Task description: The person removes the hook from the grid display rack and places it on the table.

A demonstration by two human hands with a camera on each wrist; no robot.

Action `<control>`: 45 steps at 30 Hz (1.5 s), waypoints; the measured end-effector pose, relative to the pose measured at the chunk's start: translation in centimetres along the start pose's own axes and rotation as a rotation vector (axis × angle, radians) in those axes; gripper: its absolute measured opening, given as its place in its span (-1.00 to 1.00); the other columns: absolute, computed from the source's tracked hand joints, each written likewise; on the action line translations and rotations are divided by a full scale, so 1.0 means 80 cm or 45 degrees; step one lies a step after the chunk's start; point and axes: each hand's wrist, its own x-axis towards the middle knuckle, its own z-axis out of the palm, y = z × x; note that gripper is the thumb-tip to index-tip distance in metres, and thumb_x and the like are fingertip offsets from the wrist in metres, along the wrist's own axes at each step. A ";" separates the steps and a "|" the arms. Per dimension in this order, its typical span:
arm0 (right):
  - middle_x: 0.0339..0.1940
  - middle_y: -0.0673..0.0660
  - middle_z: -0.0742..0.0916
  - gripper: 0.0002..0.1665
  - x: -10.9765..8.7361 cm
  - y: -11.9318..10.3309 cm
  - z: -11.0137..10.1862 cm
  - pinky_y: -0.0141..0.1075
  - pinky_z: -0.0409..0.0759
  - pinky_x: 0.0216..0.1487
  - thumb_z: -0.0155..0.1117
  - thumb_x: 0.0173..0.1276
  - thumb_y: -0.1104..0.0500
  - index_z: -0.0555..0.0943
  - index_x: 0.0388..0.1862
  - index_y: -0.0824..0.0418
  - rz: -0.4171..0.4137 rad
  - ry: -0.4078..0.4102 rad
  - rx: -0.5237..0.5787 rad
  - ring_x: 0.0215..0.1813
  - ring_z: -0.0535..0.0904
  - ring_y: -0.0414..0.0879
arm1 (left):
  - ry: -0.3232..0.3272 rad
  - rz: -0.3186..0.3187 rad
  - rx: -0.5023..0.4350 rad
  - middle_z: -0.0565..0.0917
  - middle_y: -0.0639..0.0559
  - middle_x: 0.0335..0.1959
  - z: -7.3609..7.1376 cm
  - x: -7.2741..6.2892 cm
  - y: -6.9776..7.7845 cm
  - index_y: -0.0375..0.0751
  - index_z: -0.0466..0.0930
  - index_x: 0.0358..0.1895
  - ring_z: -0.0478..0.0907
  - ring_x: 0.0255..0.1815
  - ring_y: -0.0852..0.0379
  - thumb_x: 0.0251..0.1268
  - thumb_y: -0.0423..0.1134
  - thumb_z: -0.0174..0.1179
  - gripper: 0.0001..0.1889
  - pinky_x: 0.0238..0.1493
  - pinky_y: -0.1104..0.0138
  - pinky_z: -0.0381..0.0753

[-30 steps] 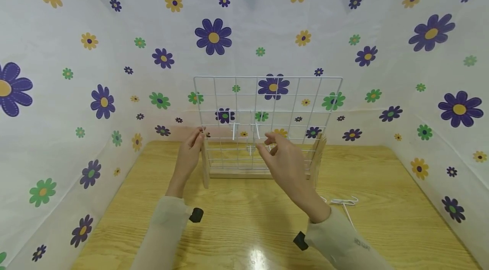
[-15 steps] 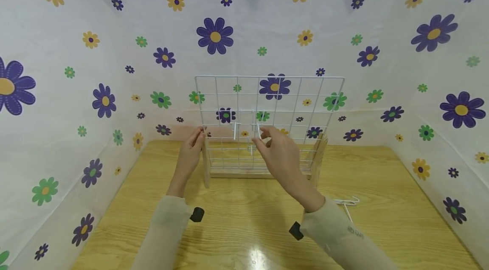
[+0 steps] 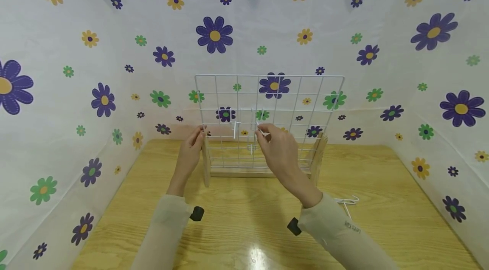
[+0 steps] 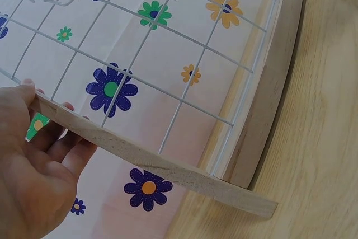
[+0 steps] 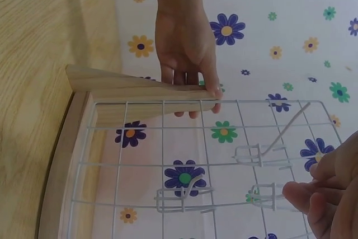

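Note:
A white wire grid panel (image 3: 290,76) stands upright in a wooden base. On its left side, my left hand (image 3: 190,147) grips the wooden upright (image 4: 140,155), thumb on one face and fingers round behind. Three white wire hooks hang on the grid near its middle. My right hand (image 3: 282,153) pinches the prong of the right-hand hook (image 5: 271,195) between thumb and forefinger; the fingers hide most of that prong. Left of it is a second hook (image 3: 234,130) with its prong pointing outward. The third hook (image 3: 251,148) sits lower, below the held one.
A loose white hook (image 3: 347,201) lies on the wood-grain table (image 3: 229,219), partly behind the right sleeve. Flower-printed white sheeting (image 3: 244,23) surrounds the table at the back and both sides. The right wooden upright (image 3: 318,159) stands behind the right hand.
My right hand has moved slightly up and left onto the hook's prong, and its thumb and forefinger have closed on it. My left hand stays on the upright.

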 end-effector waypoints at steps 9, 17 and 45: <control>-0.47 0.23 0.80 -0.85 0.010 0.000 -0.005 -0.39 0.25 -0.75 0.34 0.46 0.32 0.75 -0.13 0.42 -0.017 0.124 0.041 -0.59 0.66 -0.04 | 0.007 0.003 -0.001 0.40 -0.09 0.53 0.000 0.001 0.001 -0.21 0.33 0.56 0.35 0.51 -0.05 0.71 0.03 -0.07 -0.44 0.43 0.12 0.46; -0.51 0.18 0.80 -0.86 0.016 0.003 -0.010 -0.56 0.21 -0.73 0.35 0.47 0.30 0.76 -0.16 0.40 -0.006 0.182 0.107 -0.57 0.69 -0.05 | 0.003 0.018 -0.011 0.41 -0.10 0.52 0.002 0.003 0.002 -0.27 0.33 0.54 0.37 0.50 -0.07 0.71 0.00 -0.07 -0.44 0.42 0.12 0.48; -0.53 0.16 0.79 -0.87 0.021 -0.009 -0.057 -0.58 0.17 -0.74 0.37 0.45 0.33 0.76 -0.13 0.41 -0.062 0.224 0.185 -0.57 0.68 -0.08 | -0.009 -0.003 -0.023 0.38 -0.05 0.54 0.001 0.002 -0.003 -0.18 0.30 0.57 0.33 0.53 -0.06 0.71 0.00 -0.08 -0.45 0.43 0.11 0.45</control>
